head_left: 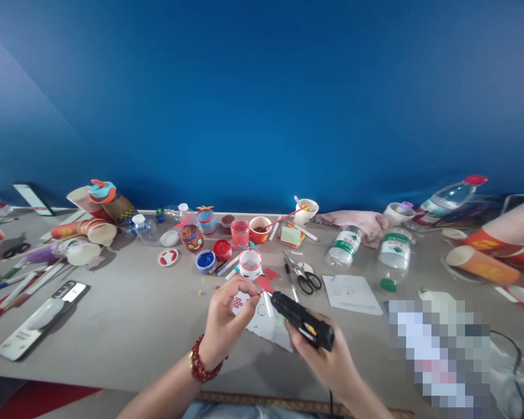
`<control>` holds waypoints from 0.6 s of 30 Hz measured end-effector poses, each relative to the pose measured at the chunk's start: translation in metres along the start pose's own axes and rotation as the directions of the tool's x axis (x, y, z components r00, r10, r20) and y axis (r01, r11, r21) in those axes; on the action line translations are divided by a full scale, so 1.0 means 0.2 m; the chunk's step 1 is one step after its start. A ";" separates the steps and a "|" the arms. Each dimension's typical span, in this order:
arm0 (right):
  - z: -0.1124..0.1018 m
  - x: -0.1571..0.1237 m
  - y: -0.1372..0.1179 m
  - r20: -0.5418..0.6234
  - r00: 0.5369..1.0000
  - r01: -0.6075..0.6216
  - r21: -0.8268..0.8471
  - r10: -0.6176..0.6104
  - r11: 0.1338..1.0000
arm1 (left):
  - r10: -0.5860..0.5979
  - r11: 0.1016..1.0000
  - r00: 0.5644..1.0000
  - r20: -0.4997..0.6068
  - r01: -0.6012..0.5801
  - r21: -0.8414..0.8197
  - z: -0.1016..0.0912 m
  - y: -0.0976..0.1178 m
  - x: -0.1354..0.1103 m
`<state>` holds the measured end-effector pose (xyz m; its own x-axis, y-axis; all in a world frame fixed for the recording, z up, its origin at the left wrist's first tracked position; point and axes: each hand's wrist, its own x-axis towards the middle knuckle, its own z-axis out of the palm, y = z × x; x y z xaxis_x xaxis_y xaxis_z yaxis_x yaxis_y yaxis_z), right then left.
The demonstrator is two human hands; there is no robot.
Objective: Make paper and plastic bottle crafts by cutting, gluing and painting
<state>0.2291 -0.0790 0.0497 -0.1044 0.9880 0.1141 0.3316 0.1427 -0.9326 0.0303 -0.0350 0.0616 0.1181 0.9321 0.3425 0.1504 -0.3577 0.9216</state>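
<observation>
My right hand is wrapped round a black glue gun, its nozzle aimed left at my left fingertips. With thumb and index finger, my left hand pinches something tiny, perhaps red, too small to name. Below both hands lies a white paper with a red knot pattern and pencil marks. Just beyond my fingers sit red paper scraps and a small white cup with a red rim. Black-handled scissors and a pen rest to the right.
Beyond stand open pots of blue paint and red paint, and decorated jars. Plastic bottles, a drawn-on sheet and paper cups lie rightward. A phone and brushes are at left.
</observation>
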 end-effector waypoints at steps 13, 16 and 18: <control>0.01 -0.01 0.02 -0.017 1.000 -0.013 -0.013 0.012 1.000 | -0.133 0.980 0.991 0.025 0.135 -0.145 0.00 0.00 0.00; 0.01 -0.01 0.02 -0.015 1.000 -0.025 -0.006 0.025 1.000 | -0.210 0.942 0.976 0.056 0.217 -0.257 0.00 -0.01 -0.01; 0.01 -0.01 0.02 -0.014 1.000 -0.027 -0.003 0.027 1.000 | -0.265 0.900 0.961 0.077 0.275 -0.339 0.01 -0.02 -0.01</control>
<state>0.2294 -0.0801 0.0445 -0.0821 0.9922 0.0935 0.3367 0.1159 -0.9344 0.0313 -0.0356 0.0566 0.1491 0.9863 0.0712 -0.1654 -0.0461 0.9852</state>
